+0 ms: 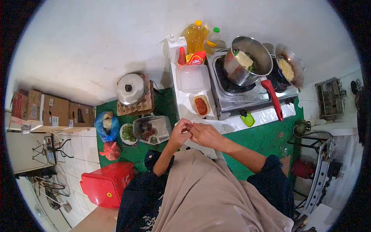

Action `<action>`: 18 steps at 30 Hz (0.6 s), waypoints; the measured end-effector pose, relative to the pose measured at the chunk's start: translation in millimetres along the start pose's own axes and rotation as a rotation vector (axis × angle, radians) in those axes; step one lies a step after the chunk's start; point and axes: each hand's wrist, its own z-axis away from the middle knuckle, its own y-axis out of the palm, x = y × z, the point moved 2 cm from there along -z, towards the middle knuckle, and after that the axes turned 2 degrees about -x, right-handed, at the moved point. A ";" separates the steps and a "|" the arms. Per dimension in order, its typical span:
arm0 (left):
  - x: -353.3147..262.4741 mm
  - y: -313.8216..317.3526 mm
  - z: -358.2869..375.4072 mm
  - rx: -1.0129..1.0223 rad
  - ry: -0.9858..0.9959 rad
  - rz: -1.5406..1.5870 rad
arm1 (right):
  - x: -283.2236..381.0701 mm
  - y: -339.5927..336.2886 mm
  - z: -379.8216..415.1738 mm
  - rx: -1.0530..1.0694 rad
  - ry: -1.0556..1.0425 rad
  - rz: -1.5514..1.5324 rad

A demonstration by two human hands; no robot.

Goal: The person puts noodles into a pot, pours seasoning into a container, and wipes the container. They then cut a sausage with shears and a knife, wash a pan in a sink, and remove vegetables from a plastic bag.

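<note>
Head view, looking straight down at a low cooking corner. Stove [247, 92] carries two vessels: pot [247, 62] with red handle, noodles and greens inside, and pan [289, 69] to its right with pale noodles. Beside the stove, a white counter [181, 104] holds an oil bottle [195, 36], sauce packet [196, 58], clear tub [193, 79] and a small dish [201, 105] of red paste. On the green floor [266, 139]: lidded pot [131, 89], container [152, 129] of mixed bits, bowl [128, 133] of greens, blue bag [106, 125], red box [108, 183]. Left hand [181, 131] and right hand [206, 134] meet just before the counter, fingertips pinched together on something small; what it is I cannot tell. Judging by the vessels, noodles are already cooking; paste and greens look untouched, seasoning probably left to do.
</note>
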 end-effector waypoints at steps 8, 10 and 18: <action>0.2 -9.5 -4.2 -0.075 -0.057 0.132 | -18.3 19.9 5.4 0.018 0.603 -0.620; -4.4 -9.8 -2.7 -0.106 -0.094 0.121 | -18.5 14.0 0.5 0.044 0.549 -0.565; -23.4 -12.0 0.8 -0.162 -0.104 -0.170 | -1.6 -4.8 -20.8 0.196 0.013 0.059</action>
